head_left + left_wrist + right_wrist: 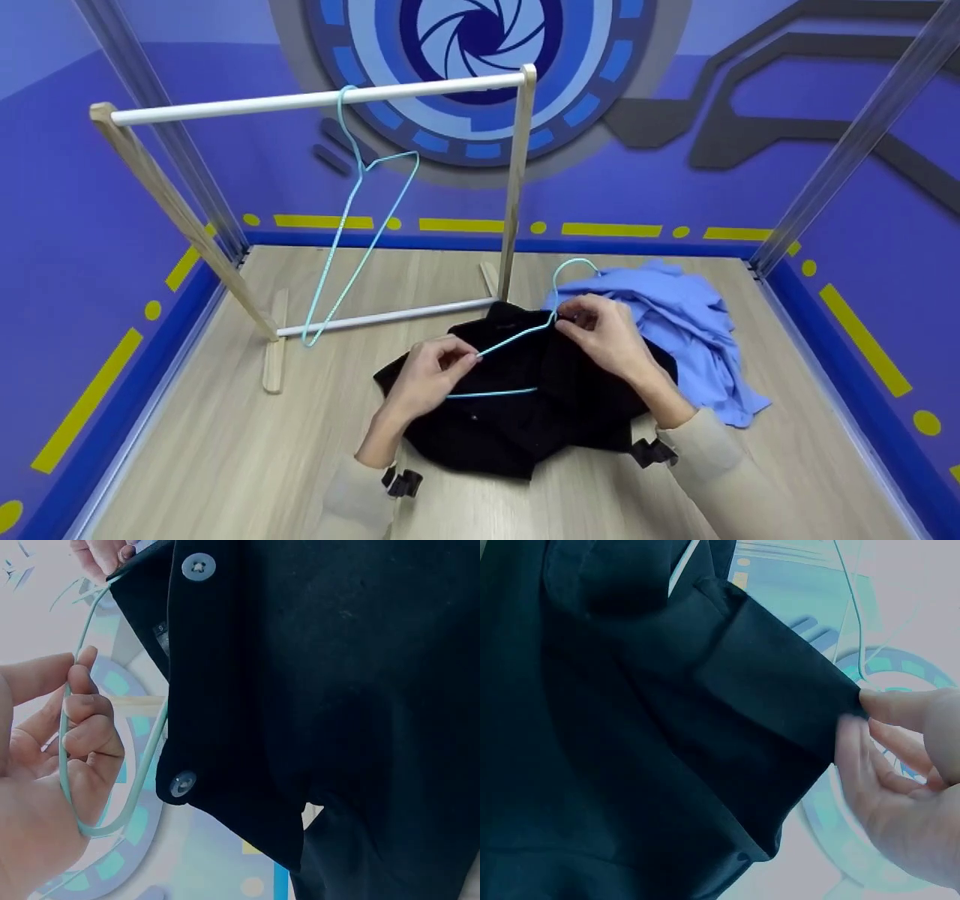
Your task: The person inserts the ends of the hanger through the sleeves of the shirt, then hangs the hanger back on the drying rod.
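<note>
A black buttoned shirt (480,442) lies on the table with a light-blue wire hanger (514,340) partly inside it. My left hand (429,379) pinches one shoulder of that hanger; in the left wrist view, the wire's rounded end (112,828) crosses the palm, outside the cloth. Close to the hanger's neck, my right hand (606,336) pinches the edge of the shirt's collar, whose dark corner (810,690) is drawn out to the fingertips in the right wrist view. The hanger's other shoulder is hidden under the black cloth.
A wooden rack (517,187) with a white top rail (247,107) stands at the back left. Another light-blue hanger (337,240) hangs from the rail. Behind the right hand lies a crumpled blue garment (675,315). Patterned blue walls (847,247) enclose the table (195,450).
</note>
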{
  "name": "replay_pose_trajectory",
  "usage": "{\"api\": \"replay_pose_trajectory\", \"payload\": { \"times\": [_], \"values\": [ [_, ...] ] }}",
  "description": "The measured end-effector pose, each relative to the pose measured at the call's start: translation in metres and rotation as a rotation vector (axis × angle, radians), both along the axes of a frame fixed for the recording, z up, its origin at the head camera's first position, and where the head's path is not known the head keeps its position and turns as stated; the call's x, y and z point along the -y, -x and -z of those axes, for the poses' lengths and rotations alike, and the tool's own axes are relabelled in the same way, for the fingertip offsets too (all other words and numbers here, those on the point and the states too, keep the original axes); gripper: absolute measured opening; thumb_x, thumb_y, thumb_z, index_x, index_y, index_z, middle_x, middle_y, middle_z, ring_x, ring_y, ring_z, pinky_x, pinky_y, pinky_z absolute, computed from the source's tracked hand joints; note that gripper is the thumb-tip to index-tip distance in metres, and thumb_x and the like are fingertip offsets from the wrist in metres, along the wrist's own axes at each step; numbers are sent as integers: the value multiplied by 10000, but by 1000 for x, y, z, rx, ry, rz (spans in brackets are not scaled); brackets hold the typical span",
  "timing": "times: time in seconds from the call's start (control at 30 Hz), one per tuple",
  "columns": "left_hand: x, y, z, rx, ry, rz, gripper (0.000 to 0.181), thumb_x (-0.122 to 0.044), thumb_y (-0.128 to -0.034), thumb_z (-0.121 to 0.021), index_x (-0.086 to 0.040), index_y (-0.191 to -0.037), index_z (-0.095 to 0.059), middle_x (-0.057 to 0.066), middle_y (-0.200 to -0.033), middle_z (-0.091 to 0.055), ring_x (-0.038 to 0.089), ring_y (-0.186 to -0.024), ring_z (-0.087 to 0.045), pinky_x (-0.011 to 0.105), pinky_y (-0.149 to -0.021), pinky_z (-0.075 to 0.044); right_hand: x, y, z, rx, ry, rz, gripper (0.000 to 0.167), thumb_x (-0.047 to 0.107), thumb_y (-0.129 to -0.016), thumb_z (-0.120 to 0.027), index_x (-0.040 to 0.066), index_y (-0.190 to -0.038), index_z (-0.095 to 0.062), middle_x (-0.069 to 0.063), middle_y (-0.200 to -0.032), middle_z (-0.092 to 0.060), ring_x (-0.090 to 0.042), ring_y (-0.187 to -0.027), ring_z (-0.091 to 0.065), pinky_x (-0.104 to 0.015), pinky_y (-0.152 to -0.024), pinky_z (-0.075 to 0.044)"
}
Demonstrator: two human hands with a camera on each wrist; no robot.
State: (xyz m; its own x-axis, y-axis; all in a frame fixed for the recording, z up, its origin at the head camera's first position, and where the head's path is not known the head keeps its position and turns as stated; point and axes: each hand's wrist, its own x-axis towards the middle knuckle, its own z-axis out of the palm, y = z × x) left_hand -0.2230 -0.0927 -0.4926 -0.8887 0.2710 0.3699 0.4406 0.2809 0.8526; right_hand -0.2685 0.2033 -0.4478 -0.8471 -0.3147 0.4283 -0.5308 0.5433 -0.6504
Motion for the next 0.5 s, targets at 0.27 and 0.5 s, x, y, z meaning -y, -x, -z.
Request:
{"api": "replay_pose_trajectory", "payload": {
  "times": [0.27,0.5],
  "values": [
    [-1,4,2,-11,25,16,63,-85,-971,-708,-83,-967,-771,-28,-893,-718,102,-736,-599,245,-666,-490,-7,6,3,-37,-38,-92,145,33,-926,-754,21,-1071,-763,-58,-1018,-696,-229,-939,-665,-431,-814,-533],
    [-1,4,3,-26,39,-19,73,-103,-976,-708,-72,-961,-772,-68,-862,-710,95,-759,-617,270,-708,-507,-6,4,2,-52,-50,-127,54,18,-961,-704,64,-983,-717,-18,-988,-662,-180,-852,-604,-358,-750,-484]
  ]
}}
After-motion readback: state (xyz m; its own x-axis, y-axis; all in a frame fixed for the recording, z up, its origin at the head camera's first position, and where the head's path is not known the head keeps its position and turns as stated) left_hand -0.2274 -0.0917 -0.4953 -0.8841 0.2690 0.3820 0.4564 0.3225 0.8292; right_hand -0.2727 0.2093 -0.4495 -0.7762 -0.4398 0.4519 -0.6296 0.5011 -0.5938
